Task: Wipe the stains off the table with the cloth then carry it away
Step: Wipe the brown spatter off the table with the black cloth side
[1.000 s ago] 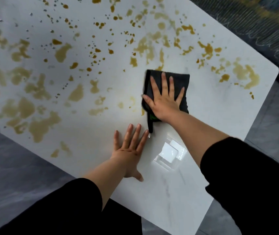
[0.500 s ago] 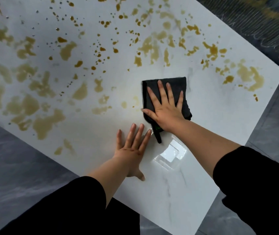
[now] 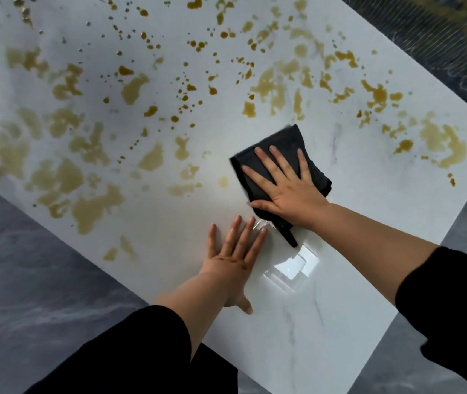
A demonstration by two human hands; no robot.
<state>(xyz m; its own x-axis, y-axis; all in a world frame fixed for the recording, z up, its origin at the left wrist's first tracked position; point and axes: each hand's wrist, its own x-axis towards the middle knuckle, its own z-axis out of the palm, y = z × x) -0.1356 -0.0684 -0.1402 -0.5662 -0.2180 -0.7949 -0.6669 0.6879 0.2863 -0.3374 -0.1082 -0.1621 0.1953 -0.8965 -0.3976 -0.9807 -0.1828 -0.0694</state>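
Spreading across the white surface (image 3: 311, 322) from nine o'clock, yellow-brown stains (image 3: 95, 207) lie unwiped; the left hand (image 3: 233, 257) rests flat, fingers straight, and at its one o'clock the right hand (image 3: 286, 189) presses flat on the black cloth (image 3: 282, 140).

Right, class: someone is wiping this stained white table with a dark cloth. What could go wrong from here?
1. The small folded cloth faces many yellow-brown stains; it may saturate and smear them instead of lifting them.
2. The right hand presses it with flat fingers, not gripping, so it could bunch or slip.
3. The left hand rests flat on the table near stains and might spread residue.
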